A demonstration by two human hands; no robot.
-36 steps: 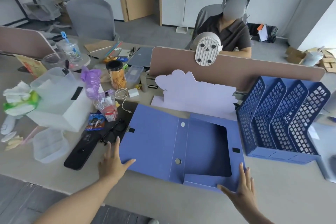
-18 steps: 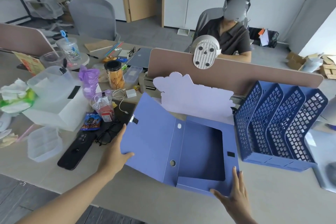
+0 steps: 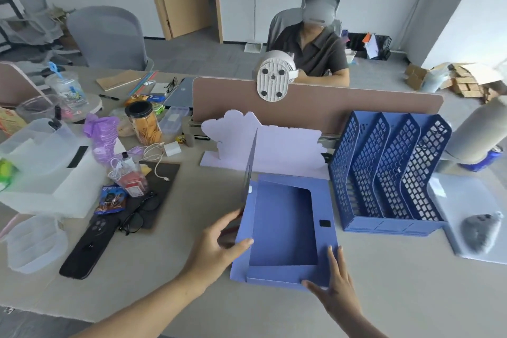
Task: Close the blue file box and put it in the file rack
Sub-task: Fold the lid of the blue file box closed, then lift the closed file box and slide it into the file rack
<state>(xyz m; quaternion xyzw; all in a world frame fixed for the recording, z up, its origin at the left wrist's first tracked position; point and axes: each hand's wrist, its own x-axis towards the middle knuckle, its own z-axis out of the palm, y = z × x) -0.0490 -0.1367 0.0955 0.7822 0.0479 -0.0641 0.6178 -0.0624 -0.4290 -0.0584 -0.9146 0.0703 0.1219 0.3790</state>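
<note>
flat blue card file box (image 3: 282,228), lid upright

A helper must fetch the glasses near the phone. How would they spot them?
Find the clear plastic bin at the desk's left. Just right lies a black phone. The black-framed glasses sit folded against its top end, unlike the pair farther back.

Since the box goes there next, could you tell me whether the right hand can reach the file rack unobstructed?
Probably yes: the right hand rests on the blue file box, with bare table toward the file rack.
</note>
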